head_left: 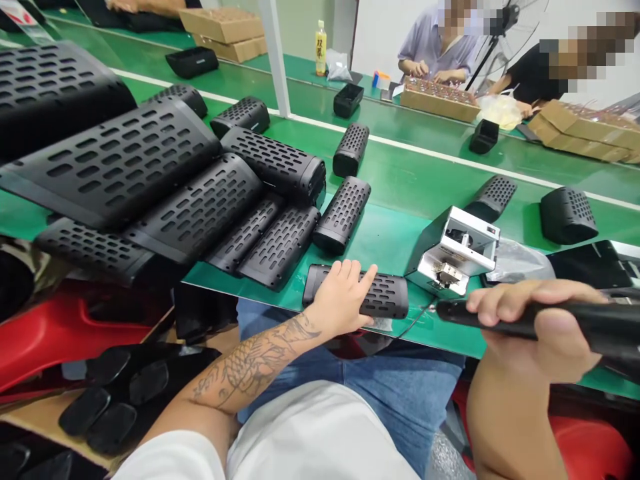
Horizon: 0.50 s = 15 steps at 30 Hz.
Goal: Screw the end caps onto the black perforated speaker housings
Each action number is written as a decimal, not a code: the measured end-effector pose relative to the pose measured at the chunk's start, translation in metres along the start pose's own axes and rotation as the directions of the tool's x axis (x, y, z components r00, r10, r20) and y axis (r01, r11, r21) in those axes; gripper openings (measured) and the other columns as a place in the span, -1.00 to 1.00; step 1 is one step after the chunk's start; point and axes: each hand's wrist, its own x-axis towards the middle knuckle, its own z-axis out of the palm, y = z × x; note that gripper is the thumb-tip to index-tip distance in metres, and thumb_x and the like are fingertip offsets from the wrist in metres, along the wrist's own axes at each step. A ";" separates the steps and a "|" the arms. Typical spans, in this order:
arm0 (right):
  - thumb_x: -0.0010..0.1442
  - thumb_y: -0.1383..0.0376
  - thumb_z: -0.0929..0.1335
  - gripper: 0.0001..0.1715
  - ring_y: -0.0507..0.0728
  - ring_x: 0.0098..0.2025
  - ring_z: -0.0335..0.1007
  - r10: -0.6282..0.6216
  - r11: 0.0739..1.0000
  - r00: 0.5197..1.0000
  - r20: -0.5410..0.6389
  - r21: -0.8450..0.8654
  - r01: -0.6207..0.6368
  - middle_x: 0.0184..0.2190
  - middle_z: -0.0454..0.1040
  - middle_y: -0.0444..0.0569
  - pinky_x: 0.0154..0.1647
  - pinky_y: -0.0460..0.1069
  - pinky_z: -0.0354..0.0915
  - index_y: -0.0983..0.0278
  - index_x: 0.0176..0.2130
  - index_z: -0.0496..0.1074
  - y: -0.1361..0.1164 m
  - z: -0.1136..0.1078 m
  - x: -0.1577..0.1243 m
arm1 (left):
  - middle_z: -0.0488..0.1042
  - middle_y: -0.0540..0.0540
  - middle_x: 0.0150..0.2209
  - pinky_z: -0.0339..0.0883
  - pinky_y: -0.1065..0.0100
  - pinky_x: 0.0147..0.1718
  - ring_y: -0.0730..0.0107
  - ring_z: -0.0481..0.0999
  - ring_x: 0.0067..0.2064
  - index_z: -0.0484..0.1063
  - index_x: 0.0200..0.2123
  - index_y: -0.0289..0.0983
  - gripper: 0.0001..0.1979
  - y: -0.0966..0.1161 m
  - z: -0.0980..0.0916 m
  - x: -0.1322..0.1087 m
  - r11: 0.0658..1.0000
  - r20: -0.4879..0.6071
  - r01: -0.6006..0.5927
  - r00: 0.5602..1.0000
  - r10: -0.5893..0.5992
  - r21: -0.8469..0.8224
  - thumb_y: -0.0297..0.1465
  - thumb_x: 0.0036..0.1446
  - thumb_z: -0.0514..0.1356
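Observation:
My left hand (pixel 343 297) grips a black speaker housing (pixel 387 297) with a slotted grille, lying at the table's near edge. Its fingers reach over the far side and the thumb sits at the near side. In my right hand (pixel 545 327) is a black electric screwdriver (pixel 600 323), held nearly level with its tip pointing left. That tip is just in front of a silver screw feeder (pixel 453 250) and to the right of the housing. A thin dark cable runs by the feeder.
Several more slotted housings (pixel 170 167) are piled at the left. Others, such as one housing (pixel 569 215), stand on the green conveyor (pixel 420 173). A grey post (pixel 275 60) rises behind the pile. Across the line, two people work by cardboard trays (pixel 440 100). Red stools (pixel 65 333) stand below.

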 end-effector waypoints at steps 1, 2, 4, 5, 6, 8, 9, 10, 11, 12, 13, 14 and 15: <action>0.24 0.25 0.58 -0.86 0.11 -0.65 0.44 0.042 0.998 0.997 0.067 0.044 -0.045 -0.55 0.55 -0.17 -0.56 0.08 0.57 0.18 -0.16 0.71 -0.004 0.006 -0.005 | 0.52 -0.49 0.21 0.23 -0.07 0.28 -0.30 0.48 0.22 0.28 0.64 -0.44 0.22 -0.005 -0.001 0.000 1.000 0.002 -0.006 1.000 0.006 -0.005 0.19 0.19 0.54; 0.27 0.25 0.59 -0.83 0.11 -0.64 0.46 0.085 0.993 0.989 0.119 0.072 -0.094 -0.53 0.56 -0.17 -0.53 0.08 0.59 0.17 -0.11 0.72 -0.005 0.012 -0.010 | 0.52 -0.46 0.20 0.23 -0.05 0.27 -0.27 0.48 0.21 0.28 0.64 -0.42 0.20 -0.009 -0.003 0.000 1.000 0.003 -0.013 1.000 0.013 -0.012 0.18 0.20 0.54; 0.31 0.24 0.59 -0.85 0.08 -0.62 0.48 0.138 0.983 0.972 0.191 0.092 -0.158 -0.52 0.57 -0.18 -0.48 0.06 0.60 0.17 -0.10 0.70 -0.003 0.025 -0.017 | 0.51 -0.43 0.19 0.23 -0.04 0.27 -0.25 0.47 0.20 0.30 0.63 -0.39 0.19 -0.015 -0.004 0.001 1.000 -0.001 -0.017 1.000 0.017 -0.025 0.19 0.19 0.54; 0.32 0.23 0.60 -0.86 0.07 -0.61 0.49 0.146 0.981 0.967 0.208 0.093 -0.168 -0.52 0.57 -0.18 -0.47 0.05 0.59 0.17 -0.12 0.69 0.000 0.030 -0.020 | 0.50 -0.42 0.19 0.24 -0.04 0.26 -0.25 0.47 0.20 0.30 0.63 -0.37 0.19 -0.016 -0.004 0.000 0.999 -0.003 -0.015 1.000 0.014 -0.030 0.20 0.18 0.54; 0.32 0.22 0.61 -0.85 0.06 -0.61 0.49 0.151 0.981 0.965 0.215 0.089 -0.173 -0.52 0.56 -0.18 -0.47 0.03 0.59 0.18 -0.13 0.68 0.004 0.035 -0.021 | 0.50 -0.42 0.19 0.24 -0.04 0.26 -0.25 0.47 0.19 0.31 0.63 -0.37 0.20 -0.016 -0.004 0.000 0.999 -0.005 -0.012 1.000 0.012 -0.033 0.20 0.17 0.55; 0.32 0.22 0.63 -0.83 0.05 -0.60 0.49 0.169 0.979 0.962 0.216 0.075 -0.188 -0.52 0.55 -0.18 -0.45 0.02 0.59 0.19 -0.16 0.65 0.013 0.041 -0.023 | 0.50 -0.41 0.19 0.25 -0.04 0.25 -0.25 0.47 0.19 0.31 0.62 -0.36 0.19 -0.015 -0.003 -0.001 0.999 -0.008 -0.013 1.000 0.013 -0.039 0.19 0.17 0.55; 0.32 0.23 0.63 -0.82 0.05 -0.60 0.49 0.181 0.977 0.959 0.217 0.071 -0.201 -0.53 0.55 -0.19 -0.45 0.02 0.59 0.19 -0.17 0.63 0.017 0.042 -0.023 | 0.50 -0.41 0.18 0.25 -0.04 0.25 -0.25 0.47 0.19 0.31 0.62 -0.36 0.18 -0.014 -0.003 -0.002 0.999 -0.010 -0.015 1.000 0.014 -0.041 0.19 0.17 0.55; 0.32 0.24 0.63 -0.81 0.05 -0.59 0.49 0.194 0.974 0.956 0.220 0.070 -0.214 -0.53 0.54 -0.19 -0.44 0.01 0.58 0.20 -0.18 0.61 0.020 0.043 -0.024 | 0.50 -0.41 0.18 0.25 -0.04 0.25 -0.25 0.47 0.19 0.32 0.62 -0.36 0.17 -0.013 -0.002 -0.002 0.999 -0.013 -0.017 1.000 0.016 -0.041 0.19 0.18 0.54; 0.32 0.24 0.62 -0.81 0.04 -0.59 0.49 0.208 0.971 0.951 0.228 0.068 -0.229 -0.53 0.53 -0.20 -0.43 0.01 0.58 0.20 -0.19 0.59 0.022 0.043 -0.024 | 0.50 -0.41 0.18 0.25 -0.05 0.25 -0.24 0.47 0.18 0.32 0.61 -0.36 0.16 -0.013 -0.002 -0.002 0.999 -0.016 -0.018 1.000 0.017 -0.040 0.19 0.18 0.54; 0.33 0.24 0.62 -0.80 0.04 -0.58 0.49 0.223 0.967 0.945 0.238 0.066 -0.245 -0.53 0.53 -0.20 -0.42 0.00 0.58 0.20 -0.21 0.58 0.023 0.043 -0.025 | 0.50 -0.41 0.18 0.25 -0.05 0.24 -0.24 0.47 0.18 0.32 0.61 -0.36 0.16 -0.012 -0.002 -0.003 0.999 -0.019 -0.019 1.000 0.018 -0.038 0.19 0.18 0.53; 0.33 0.24 0.62 -0.79 0.04 -0.58 0.49 0.236 0.964 0.939 0.249 0.063 -0.258 -0.53 0.53 -0.20 -0.42 0.00 0.57 0.20 -0.22 0.56 0.024 0.042 -0.025 | 0.51 -0.41 0.18 0.25 -0.05 0.24 -0.24 0.47 0.17 0.32 0.61 -0.35 0.16 -0.012 -0.002 -0.003 0.999 -0.020 -0.020 1.000 0.019 -0.037 0.19 0.19 0.53; 0.33 0.24 0.62 -0.78 0.04 -0.57 0.49 0.248 0.961 0.933 0.261 0.057 -0.271 -0.52 0.53 -0.21 -0.42 -0.01 0.57 0.20 -0.22 0.56 0.024 0.042 -0.026 | 0.51 -0.41 0.18 0.25 -0.06 0.24 -0.24 0.46 0.17 0.32 0.61 -0.35 0.16 -0.012 -0.003 -0.003 0.999 -0.018 -0.020 1.000 0.020 -0.037 0.19 0.19 0.53; 0.33 0.24 0.62 -0.77 0.04 -0.57 0.50 0.257 0.958 0.926 0.275 0.049 -0.281 -0.52 0.53 -0.20 -0.42 -0.01 0.57 0.20 -0.23 0.55 0.024 0.042 -0.026 | 0.51 -0.41 0.18 0.25 -0.06 0.23 -0.23 0.46 0.17 0.32 0.62 -0.35 0.15 -0.013 -0.003 -0.003 0.999 -0.016 -0.023 1.000 0.022 -0.039 0.19 0.20 0.52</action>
